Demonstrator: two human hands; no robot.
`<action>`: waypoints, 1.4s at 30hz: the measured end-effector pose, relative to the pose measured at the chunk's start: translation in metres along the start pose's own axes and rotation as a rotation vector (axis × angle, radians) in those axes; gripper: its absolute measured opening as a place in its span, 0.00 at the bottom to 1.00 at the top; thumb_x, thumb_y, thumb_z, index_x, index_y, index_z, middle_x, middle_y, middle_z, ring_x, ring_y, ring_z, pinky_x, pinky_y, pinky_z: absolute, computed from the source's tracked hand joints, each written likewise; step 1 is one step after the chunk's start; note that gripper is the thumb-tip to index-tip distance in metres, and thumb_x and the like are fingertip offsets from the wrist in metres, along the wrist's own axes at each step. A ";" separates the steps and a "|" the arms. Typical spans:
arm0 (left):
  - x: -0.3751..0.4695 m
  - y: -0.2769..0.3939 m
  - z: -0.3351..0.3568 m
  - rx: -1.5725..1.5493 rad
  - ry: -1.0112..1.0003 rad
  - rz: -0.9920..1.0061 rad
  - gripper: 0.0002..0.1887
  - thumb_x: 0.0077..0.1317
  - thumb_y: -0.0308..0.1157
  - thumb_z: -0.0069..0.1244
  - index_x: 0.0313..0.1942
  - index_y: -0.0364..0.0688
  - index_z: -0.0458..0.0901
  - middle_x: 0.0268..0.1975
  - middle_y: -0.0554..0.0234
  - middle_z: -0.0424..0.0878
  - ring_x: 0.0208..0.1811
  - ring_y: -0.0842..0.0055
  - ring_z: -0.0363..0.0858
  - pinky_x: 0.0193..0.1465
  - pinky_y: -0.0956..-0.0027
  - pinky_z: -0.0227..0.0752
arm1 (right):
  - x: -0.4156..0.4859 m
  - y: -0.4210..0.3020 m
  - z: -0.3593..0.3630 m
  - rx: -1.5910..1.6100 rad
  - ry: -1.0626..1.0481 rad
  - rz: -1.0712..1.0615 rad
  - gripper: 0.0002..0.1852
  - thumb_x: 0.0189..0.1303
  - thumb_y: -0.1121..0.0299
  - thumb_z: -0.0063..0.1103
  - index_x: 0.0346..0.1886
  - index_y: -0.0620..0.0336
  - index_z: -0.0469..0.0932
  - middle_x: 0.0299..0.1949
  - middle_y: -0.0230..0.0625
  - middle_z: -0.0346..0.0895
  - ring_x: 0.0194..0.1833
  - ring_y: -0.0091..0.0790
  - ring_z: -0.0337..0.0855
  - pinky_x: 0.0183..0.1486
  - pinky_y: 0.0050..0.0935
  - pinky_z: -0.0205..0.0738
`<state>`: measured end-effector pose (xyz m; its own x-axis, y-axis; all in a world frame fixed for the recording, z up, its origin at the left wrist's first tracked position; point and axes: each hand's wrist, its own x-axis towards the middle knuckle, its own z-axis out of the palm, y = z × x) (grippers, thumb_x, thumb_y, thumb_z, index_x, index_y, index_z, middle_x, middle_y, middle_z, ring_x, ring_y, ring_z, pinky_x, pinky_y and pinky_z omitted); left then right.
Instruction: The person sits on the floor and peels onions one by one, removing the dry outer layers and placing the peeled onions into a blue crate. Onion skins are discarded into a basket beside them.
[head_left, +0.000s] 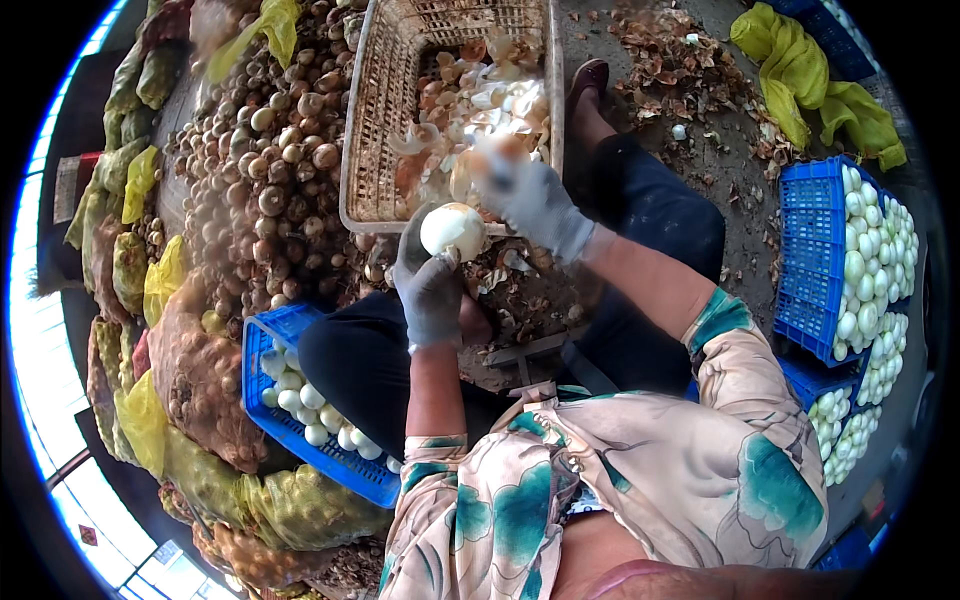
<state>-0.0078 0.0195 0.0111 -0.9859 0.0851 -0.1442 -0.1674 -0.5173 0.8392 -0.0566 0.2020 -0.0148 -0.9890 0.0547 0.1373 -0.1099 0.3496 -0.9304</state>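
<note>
A white, mostly peeled onion rests in my gloved left hand, the thumb lying across its near side. My right hand, in a grey glove, is just up and to the right of it, over the near end of a dirty plastic crate. Motion blurs the right fingers and a brownish patch beside them, so whether they hold anything is unclear. Inside the crate lie loose onion skins, some brown, some white.
Unpeeled onions are heaped to the left, beside filled mesh sacks. By my left leg stands a blue crate of peeled onions. More blue crates are stacked at right. Skins and yellow mesh bags litter the floor.
</note>
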 end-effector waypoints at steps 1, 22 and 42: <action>-0.001 0.002 0.003 0.008 -0.010 0.003 0.42 0.56 0.35 0.61 0.69 0.24 0.66 0.63 0.40 0.78 0.65 0.54 0.78 0.72 0.53 0.71 | 0.006 0.007 0.001 -0.085 0.062 -0.021 0.14 0.63 0.60 0.66 0.42 0.62 0.81 0.31 0.44 0.85 0.36 0.52 0.87 0.41 0.44 0.82; 0.007 0.005 -0.020 -0.074 0.087 0.055 0.35 0.64 0.28 0.62 0.69 0.26 0.69 0.60 0.43 0.79 0.60 0.60 0.82 0.66 0.58 0.77 | -0.025 -0.021 -0.009 -0.580 -0.268 -0.617 0.31 0.57 0.72 0.63 0.68 0.62 0.76 0.27 0.35 0.77 0.26 0.41 0.80 0.31 0.40 0.74; 0.003 0.010 -0.009 0.075 -0.090 -0.086 0.48 0.55 0.33 0.72 0.73 0.24 0.64 0.64 0.42 0.79 0.63 0.62 0.81 0.68 0.59 0.75 | -0.006 -0.007 -0.017 -0.050 -0.420 -0.154 0.16 0.68 0.69 0.57 0.55 0.65 0.82 0.47 0.47 0.88 0.46 0.50 0.89 0.53 0.40 0.82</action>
<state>-0.0126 0.0069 0.0139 -0.9637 0.2042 -0.1722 -0.2475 -0.4401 0.8632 -0.0483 0.2152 -0.0030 -0.9171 -0.3823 0.1131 -0.2638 0.3691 -0.8912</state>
